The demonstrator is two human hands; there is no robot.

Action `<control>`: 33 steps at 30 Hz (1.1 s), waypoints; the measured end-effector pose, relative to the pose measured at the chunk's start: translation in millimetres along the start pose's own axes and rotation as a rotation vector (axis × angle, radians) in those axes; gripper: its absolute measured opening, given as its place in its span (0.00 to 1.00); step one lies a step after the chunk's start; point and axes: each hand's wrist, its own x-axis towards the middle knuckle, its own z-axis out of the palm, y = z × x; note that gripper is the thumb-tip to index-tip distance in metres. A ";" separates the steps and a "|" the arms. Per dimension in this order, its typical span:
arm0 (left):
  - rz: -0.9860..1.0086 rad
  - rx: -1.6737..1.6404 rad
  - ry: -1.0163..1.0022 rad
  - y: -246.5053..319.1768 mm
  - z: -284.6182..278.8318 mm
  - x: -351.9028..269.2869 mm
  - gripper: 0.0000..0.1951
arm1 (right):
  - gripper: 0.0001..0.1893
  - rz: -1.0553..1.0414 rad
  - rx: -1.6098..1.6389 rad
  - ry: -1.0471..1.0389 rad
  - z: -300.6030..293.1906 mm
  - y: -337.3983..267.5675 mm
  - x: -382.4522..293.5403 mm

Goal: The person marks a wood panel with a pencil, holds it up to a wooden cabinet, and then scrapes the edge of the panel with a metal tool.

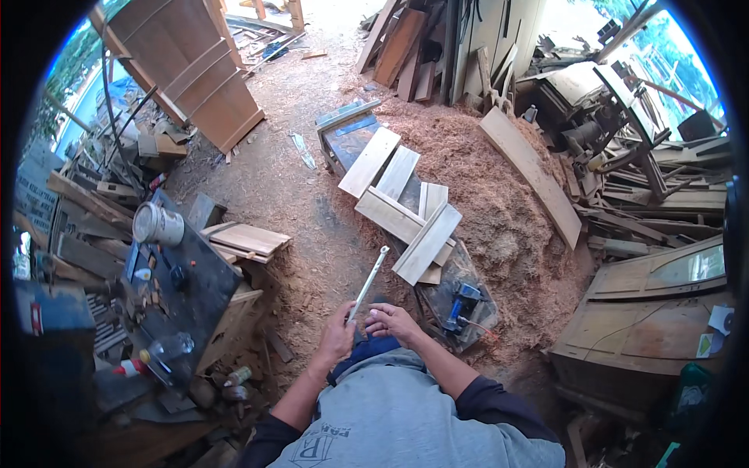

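My left hand (337, 336) is closed around the lower end of a narrow pale strip (368, 283), possibly a metal drawer slide, which slants up and away to the right. Beside it, my right hand (393, 323) has its fingers loosely bent and apart, with nothing in them. Past my hands, several pale wooden boards (428, 244) lie crossed and overlapping on a long dark workbench (471, 263). On the bench's near end lies a blue and black power tool (461, 307) with an orange hose or cord.
A dark table (209, 286) at left holds a white bucket (158, 224), bottles and scraps. Thin boards (248, 238) stick out beside it. A shavings heap (497, 193) lies right of the bench, with a long plank (532, 175) on it. A wooden cabinet (638, 322) stands at right.
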 end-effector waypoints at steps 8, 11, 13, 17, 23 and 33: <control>0.092 0.249 -0.272 37.9 -6.4 129.4 0.16 | 0.09 -0.097 0.222 0.061 -14.4 -40.3 99.5; 0.192 0.299 -0.308 37.8 -8.4 178.2 0.18 | 0.09 -0.076 0.275 0.136 -22.6 -66.7 123.1; 0.203 0.336 -0.424 41.9 -9.8 202.7 0.18 | 0.09 -0.057 0.276 0.185 -31.9 -76.9 138.4; 0.087 0.349 -0.585 76.1 -14.1 254.0 0.19 | 0.09 -0.156 0.186 0.383 -48.5 -97.6 157.2; 0.272 0.314 -0.797 65.0 -16.0 344.6 0.24 | 0.10 -0.297 0.428 0.545 -68.1 -170.7 170.9; 0.401 0.004 -0.765 80.3 -37.7 476.8 0.37 | 0.12 -0.410 0.105 0.710 -51.8 -284.6 256.7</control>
